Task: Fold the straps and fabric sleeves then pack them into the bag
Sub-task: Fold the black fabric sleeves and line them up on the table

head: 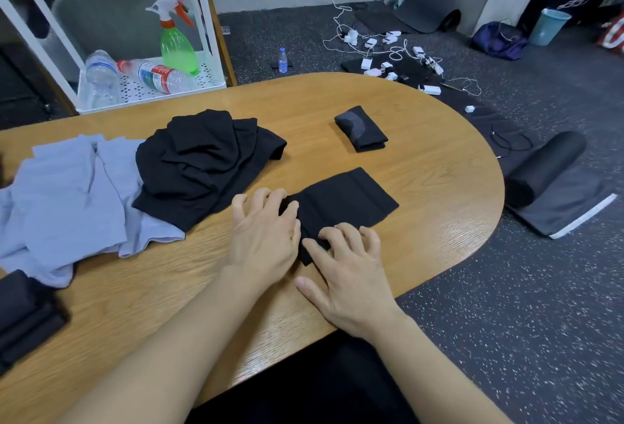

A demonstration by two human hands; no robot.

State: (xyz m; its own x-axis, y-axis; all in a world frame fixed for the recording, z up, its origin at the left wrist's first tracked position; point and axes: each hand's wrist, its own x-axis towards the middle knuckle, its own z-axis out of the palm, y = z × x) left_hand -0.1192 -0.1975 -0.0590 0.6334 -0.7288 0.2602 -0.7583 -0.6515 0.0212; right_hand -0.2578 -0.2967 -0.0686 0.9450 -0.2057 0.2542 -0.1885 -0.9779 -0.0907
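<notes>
A flat black fabric sleeve (347, 202) lies on the wooden table (422, 167) in front of me. My left hand (266, 234) has its curled fingertips on the sleeve's near-left end, where the cloth bunches up. My right hand (347, 268) presses curled fingertips onto the sleeve's near edge. A folded black sleeve (361, 128) sits further back on the table. A heap of black fabric (202, 160) lies to the left, partly over light blue cloth (67, 200). No bag is plainly visible on the table.
Folded dark pieces (23, 315) lie at the table's near-left edge. A white rack (148, 85) with plastic bottles and a green spray bottle (177, 41) stands behind the table. On the floor to the right are a rolled black mat (543, 167) and chargers with cables (391, 58).
</notes>
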